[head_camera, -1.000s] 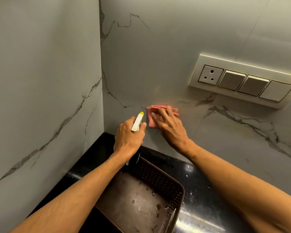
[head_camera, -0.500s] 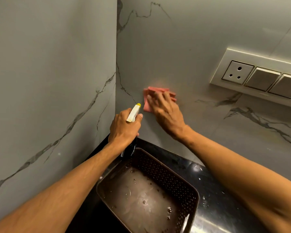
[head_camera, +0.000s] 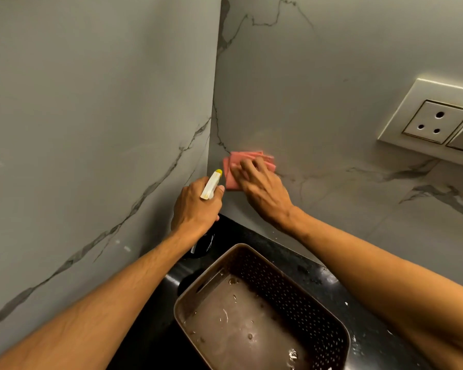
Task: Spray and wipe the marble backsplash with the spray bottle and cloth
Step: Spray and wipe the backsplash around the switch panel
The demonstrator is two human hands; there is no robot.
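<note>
My right hand (head_camera: 262,190) presses a folded pink cloth (head_camera: 235,166) flat against the grey-veined marble backsplash (head_camera: 318,89), close to the inside corner where two wall panels meet. Its fingers lie spread over the cloth and cover much of it. My left hand (head_camera: 195,209) grips a spray bottle (head_camera: 211,184) just left of the cloth; the white nozzle with a yellow tip points up toward the wall. The bottle's dark body shows below my wrist, mostly hidden by the hand.
A brown perforated plastic basket (head_camera: 300,295), wet inside, stands on the black countertop (head_camera: 329,279) right below my hands. A cream socket and switch plate (head_camera: 433,121) is mounted on the wall at the right. The left marble panel (head_camera: 91,129) closes off the corner.
My right hand has slid the cloth left along the backsplash toward the corner. The left hand with the bottle has stayed beside it, and my view has turned left.
</note>
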